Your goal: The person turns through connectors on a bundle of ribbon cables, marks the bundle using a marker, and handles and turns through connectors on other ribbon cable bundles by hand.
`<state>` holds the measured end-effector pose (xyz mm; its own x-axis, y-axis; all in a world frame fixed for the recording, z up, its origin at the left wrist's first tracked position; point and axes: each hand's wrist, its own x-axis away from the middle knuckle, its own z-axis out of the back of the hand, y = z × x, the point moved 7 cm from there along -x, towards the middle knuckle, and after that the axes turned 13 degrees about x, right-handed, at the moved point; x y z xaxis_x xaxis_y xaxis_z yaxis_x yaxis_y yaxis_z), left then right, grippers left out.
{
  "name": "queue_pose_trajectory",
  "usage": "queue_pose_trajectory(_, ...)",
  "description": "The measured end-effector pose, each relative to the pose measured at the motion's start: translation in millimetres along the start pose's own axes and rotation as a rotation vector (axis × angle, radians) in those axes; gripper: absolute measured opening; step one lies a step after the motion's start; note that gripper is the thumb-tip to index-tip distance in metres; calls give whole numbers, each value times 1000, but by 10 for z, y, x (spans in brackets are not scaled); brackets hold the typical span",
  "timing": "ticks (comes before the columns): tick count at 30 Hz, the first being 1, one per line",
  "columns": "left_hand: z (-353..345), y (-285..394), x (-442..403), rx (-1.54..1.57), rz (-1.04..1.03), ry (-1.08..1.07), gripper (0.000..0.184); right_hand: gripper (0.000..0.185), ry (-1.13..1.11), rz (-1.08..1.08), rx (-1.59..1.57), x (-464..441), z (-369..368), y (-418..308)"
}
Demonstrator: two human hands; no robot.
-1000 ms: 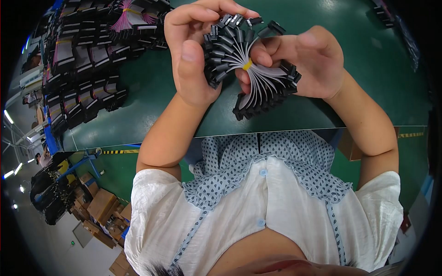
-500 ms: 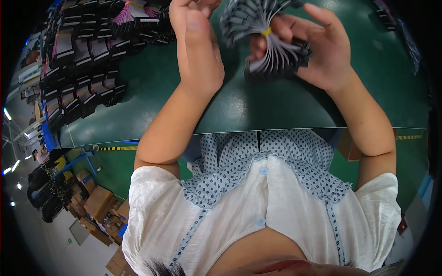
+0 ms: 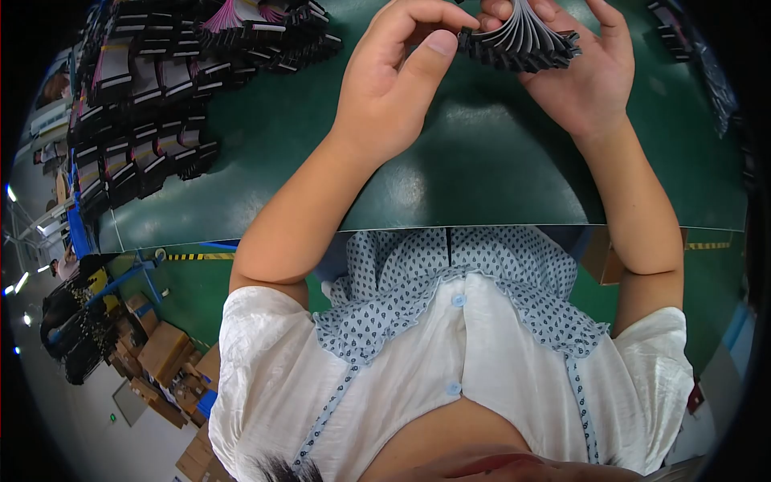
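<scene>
A fanned bundle of grey ribbon cables with black connectors (image 3: 526, 44) is at the top of the view, partly cut off by the upper edge. My right hand (image 3: 582, 76) grips the bundle, its fingertips round the cables' narrow middle and its palm turned up. Close by on the left, my left hand (image 3: 401, 76) has its thumb and fingers apart, with the fingertips near the connectors at the bundle's left end. No object shows between its thumb and fingers.
Many cable bundles (image 3: 148, 84) cover the left side of the green table (image 3: 482, 181). More black connectors (image 3: 671, 32) and a plastic bag (image 3: 711, 88) lie at the far right. Cardboard boxes (image 3: 165, 351) stand on the floor at the lower left.
The bundle has moved up and to the right in my right hand, partly out of view. My left hand first drew away from the bundle, then came back towards its left end.
</scene>
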<state>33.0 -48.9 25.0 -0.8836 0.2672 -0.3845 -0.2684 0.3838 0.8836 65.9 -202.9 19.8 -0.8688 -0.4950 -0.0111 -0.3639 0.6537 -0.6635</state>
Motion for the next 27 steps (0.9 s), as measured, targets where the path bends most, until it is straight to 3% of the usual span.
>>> queue_pose_trajectory(19,-93,174,-19,-405,-124,-81,47,54,-92,16,-17,-2,-38,-7)
queue_pose_trajectory(27,-164,266,-4,-599,-334,-79,55,55,-96,-32,-34,18,-52,52)
